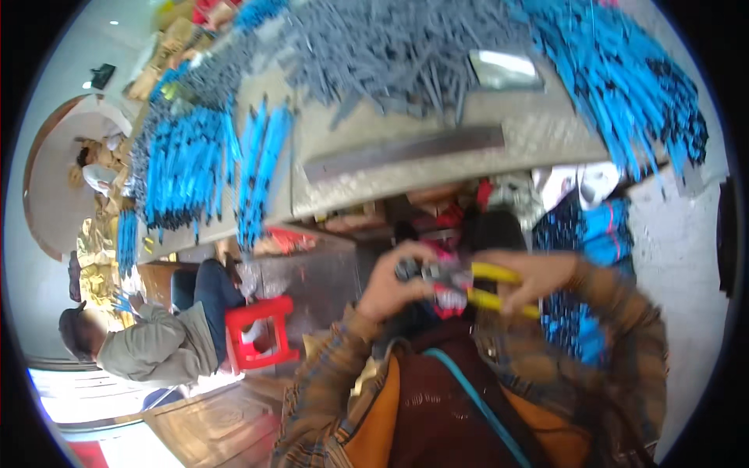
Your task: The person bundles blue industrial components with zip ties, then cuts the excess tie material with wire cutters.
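Note:
My right hand point(538, 277) is closed around the yellow handles of a pair of pliers point(495, 273). The metal jaws point left, toward my left hand point(390, 282). Between the thumb and fingers of that hand is a small dark piece point(407, 269), right at the pliers' jaws. Blur hides its kind and whether the jaws bite on it. Both hands are in front of my chest, below the near edge of the table point(351, 195).
On the table lie a large heap of grey slender strips point(406, 47), bundles of blue, black-tipped sticks point(187, 164), a flat dark bar point(406, 152) and a shiny pane point(505, 70). More blue bundles point(608, 234) are at right. A person point(156, 343) sits left, near a red stool point(261, 331).

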A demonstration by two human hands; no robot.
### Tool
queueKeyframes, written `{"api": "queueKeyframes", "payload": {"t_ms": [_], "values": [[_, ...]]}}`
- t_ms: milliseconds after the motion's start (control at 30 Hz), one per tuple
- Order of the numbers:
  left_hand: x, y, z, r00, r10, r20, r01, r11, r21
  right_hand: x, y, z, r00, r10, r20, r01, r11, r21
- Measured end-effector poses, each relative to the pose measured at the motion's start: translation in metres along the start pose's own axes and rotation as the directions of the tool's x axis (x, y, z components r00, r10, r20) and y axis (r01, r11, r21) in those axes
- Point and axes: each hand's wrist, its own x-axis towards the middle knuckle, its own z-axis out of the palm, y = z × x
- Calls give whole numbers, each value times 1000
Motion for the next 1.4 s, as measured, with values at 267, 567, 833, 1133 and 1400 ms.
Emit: {"api": "queueKeyframes", "payload": {"t_ms": [267, 567, 833, 1133, 1400], "values": [[13, -7, -22, 996, -21, 90, 30, 995, -93, 14, 12, -1, 926, 230, 299, -372, 699, 611], [16, -10, -13, 1000, -3, 20, 5, 996, -91, 6, 12, -3, 966, 134, 221, -220, 873, 434], [24, -21, -23, 980, 27, 199, 6, 986, -166, 18, 43, 29, 979, -22, 204, -164, 510, 844], [29, -13, -13, 995, -4, 104, 16, 993, -116, 11, 43, -1, 918, 123, 378, -383, 529, 758], [32, -6, -11, 966, -80, 246, 95, 994, -50, 21, 89, 42, 952, -39, 302, -279, 287, 916]]}}
